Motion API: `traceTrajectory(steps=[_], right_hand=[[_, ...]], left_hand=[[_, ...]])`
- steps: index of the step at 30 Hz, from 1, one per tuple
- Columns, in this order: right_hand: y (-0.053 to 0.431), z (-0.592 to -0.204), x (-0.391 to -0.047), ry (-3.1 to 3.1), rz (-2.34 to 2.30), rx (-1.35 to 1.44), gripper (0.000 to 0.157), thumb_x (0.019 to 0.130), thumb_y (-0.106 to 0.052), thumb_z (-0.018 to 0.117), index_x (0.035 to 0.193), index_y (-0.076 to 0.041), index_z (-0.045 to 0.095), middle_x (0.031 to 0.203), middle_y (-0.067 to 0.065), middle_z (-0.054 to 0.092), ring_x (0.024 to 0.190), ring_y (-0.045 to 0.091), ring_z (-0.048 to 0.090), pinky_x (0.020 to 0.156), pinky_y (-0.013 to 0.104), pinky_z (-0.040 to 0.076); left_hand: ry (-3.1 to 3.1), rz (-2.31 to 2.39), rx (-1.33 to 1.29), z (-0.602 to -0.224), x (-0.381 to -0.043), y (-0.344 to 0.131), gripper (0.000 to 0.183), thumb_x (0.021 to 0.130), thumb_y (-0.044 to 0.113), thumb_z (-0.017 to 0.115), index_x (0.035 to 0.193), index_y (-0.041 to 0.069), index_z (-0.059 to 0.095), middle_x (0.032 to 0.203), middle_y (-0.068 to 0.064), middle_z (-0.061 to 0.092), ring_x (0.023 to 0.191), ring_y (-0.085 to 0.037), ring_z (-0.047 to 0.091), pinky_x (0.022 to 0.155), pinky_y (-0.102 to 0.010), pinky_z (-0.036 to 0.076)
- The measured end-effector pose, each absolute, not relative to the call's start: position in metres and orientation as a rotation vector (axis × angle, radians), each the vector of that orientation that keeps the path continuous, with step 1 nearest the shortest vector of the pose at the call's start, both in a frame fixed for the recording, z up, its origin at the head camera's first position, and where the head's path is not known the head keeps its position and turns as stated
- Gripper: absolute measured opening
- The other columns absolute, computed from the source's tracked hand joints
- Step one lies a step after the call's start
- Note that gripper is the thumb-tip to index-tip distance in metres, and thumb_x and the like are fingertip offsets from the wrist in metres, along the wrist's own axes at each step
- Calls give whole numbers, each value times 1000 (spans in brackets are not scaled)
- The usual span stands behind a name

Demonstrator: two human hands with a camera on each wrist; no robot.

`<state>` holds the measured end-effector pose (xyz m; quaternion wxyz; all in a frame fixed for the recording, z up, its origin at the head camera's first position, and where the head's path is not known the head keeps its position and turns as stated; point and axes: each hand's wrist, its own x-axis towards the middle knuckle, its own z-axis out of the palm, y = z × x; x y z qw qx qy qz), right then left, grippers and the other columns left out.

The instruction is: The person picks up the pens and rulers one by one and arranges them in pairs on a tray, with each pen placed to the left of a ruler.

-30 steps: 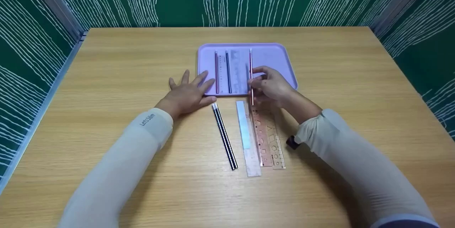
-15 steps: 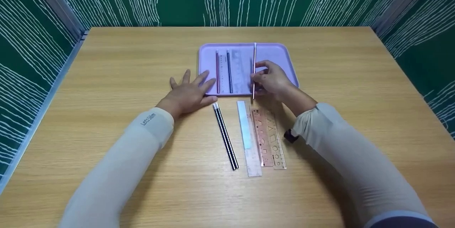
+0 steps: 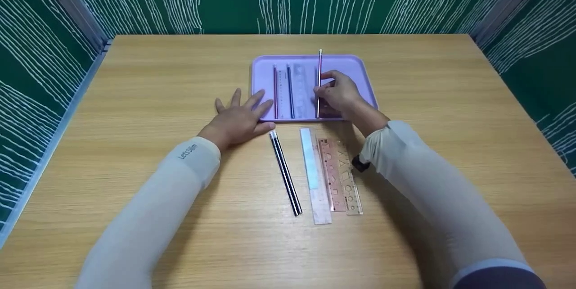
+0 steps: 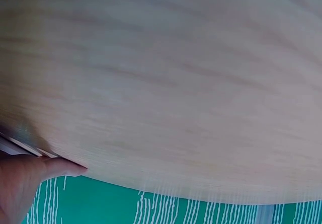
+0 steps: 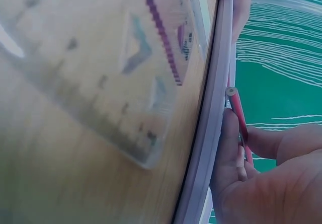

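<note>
My right hand [image 3: 343,93] pinches a red pencil [image 3: 320,66] between thumb and fingers over the right half of a purple tray [image 3: 310,57]. In the right wrist view the red pencil [image 5: 236,105] shows its flat end just above the tray's rim [image 5: 214,83]. My left hand [image 3: 238,118] lies spread with straight fingers over the tray's near left corner, thumb at the near rim. Inside the tray lie, from left, a red pencil [image 3: 276,91], a narrow clear ruler [image 3: 282,93], a dark pencil [image 3: 290,91] and a wider clear ruler [image 3: 299,91].
In front of the tray lie two black-and-white striped pencils [image 3: 286,176] side by side. To their right are a pale ruler with a blue strip [image 3: 315,181], a pink stencil ruler [image 3: 332,176] and a clear stencil ruler [image 3: 350,178]. Green walls enclose the wooden table [image 3: 157,77].
My right hand has carried the red pencil farther away from me, so its near end has passed from in front of the tray to inside the near rim. The left hand stays put.
</note>
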<state>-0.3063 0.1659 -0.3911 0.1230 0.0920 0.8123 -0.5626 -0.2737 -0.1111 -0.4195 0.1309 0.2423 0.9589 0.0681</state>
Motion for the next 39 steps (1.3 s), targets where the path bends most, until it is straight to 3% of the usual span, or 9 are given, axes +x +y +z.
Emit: traceTrajectory(steps=[5, 12, 18, 22, 29, 39], right_hand=[[161, -389, -310, 2412, -1575, 302, 46, 102, -17, 64, 145, -21, 49, 108, 2, 57, 96, 19, 65, 75, 33, 60], [157, -394, -311, 2504, -1501, 221, 48, 100, -14, 66, 145, -15, 51, 103, 3, 59, 88, 17, 63, 71, 28, 56], [155, -395, -310, 2466, -1463, 240, 53, 100, -14, 66, 150, -16, 49, 110, 5, 60, 97, 20, 65, 78, 31, 61], [155, -396, -310, 2451, -1478, 229, 54, 98, -11, 68, 149, -14, 51, 110, 4, 60, 94, 19, 65, 77, 30, 62], [155, -399, -309, 2499, -1443, 211, 49, 96, -12, 71, 143, -9, 58, 106, 4, 62, 89, 15, 63, 71, 24, 59], [152, -398, -308, 2505, -1417, 251, 36, 96, -14, 73, 130, -7, 65, 103, 5, 64, 91, 17, 64, 74, 26, 59]], left_hand=[[2787, 189, 705, -420, -274, -110, 77, 96, 80, 26, 163, 45, 10, 174, 8, -4, 155, -52, -8, 109, -86, -1], [2784, 197, 702, -418, -274, -110, 77, 96, 81, 25, 163, 45, 9, 174, 9, -4, 156, -51, -9, 109, -86, -2], [2786, 194, 705, -418, -274, -111, 77, 96, 80, 25, 163, 45, 10, 174, 8, -4, 156, -51, -8, 109, -85, -1], [2788, 191, 706, -419, -274, -111, 77, 96, 79, 26, 163, 43, 11, 174, 7, -3, 156, -52, -8, 109, -86, -1], [2792, 201, 709, -419, -273, -111, 77, 97, 78, 27, 163, 42, 13, 174, 7, -2, 155, -52, -8, 109, -86, 0], [2790, 197, 699, -420, -274, -112, 77, 96, 80, 25, 163, 44, 11, 174, 8, -3, 156, -51, -8, 109, -86, -1]])
